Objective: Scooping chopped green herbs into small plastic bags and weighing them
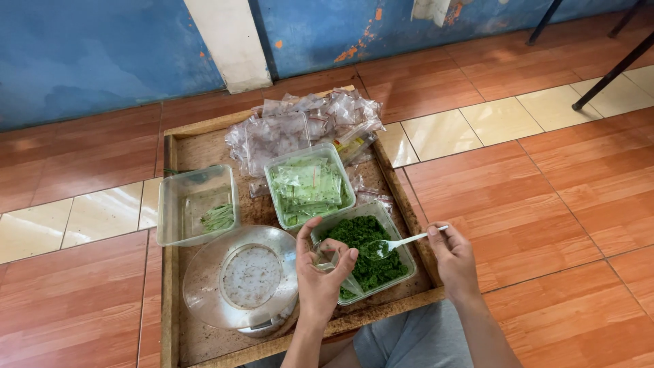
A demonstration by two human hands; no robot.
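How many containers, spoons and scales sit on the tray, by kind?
Clear plastic containers: 3, one nearly empty, one of filled bags, one of green powder
Clear spoon: 1
Scale: 1
Total: 5

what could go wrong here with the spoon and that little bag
1. The left hand pinches the small clear plastic bag open over the clear tub of green powder; its mouth looks narrow, so powder may miss it.
2. The right hand holds the clear plastic spoon by the tip of its handle, so a loaded bowl could tip.
3. The left wrist sits close to the round silver kitchen scale and might knock it.
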